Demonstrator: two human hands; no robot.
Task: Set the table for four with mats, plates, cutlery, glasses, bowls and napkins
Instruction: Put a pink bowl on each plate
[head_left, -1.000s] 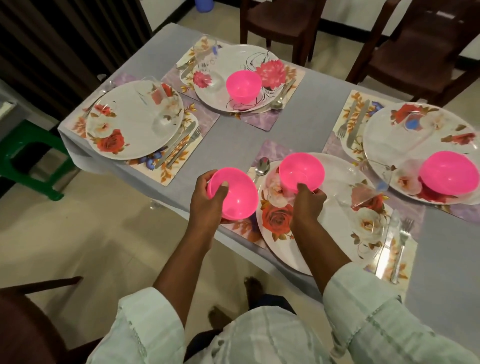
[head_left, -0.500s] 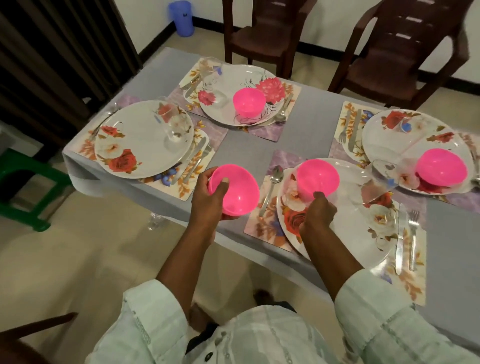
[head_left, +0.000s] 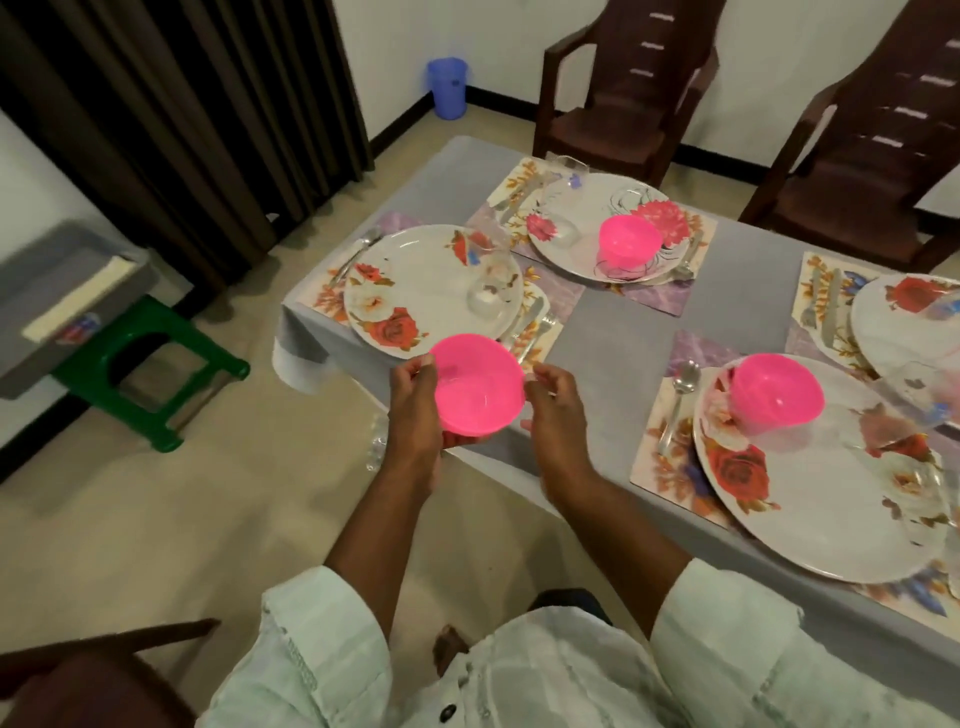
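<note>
dim, soft indoor light, slight motion blur, wide-angle bending at the edges.

Counted: three pink bowls (head_left: 629, 247), four floral plates (head_left: 431, 291), four mats (head_left: 660, 462), two chairs (head_left: 618, 98), one stool (head_left: 150, 364).

No text, brand, number or sign can be read anywhere in this view. The grey plastic box (head_left: 62, 306) on the green plastic stool (head_left: 150, 364) at the left carries a small red and blue sticker (head_left: 78, 328), but it is too blurred to make out any letters. The blue plastic bin (head_left: 448, 88) by the far wall bears a small dark mark (head_left: 455, 82), also too small to read.
</note>
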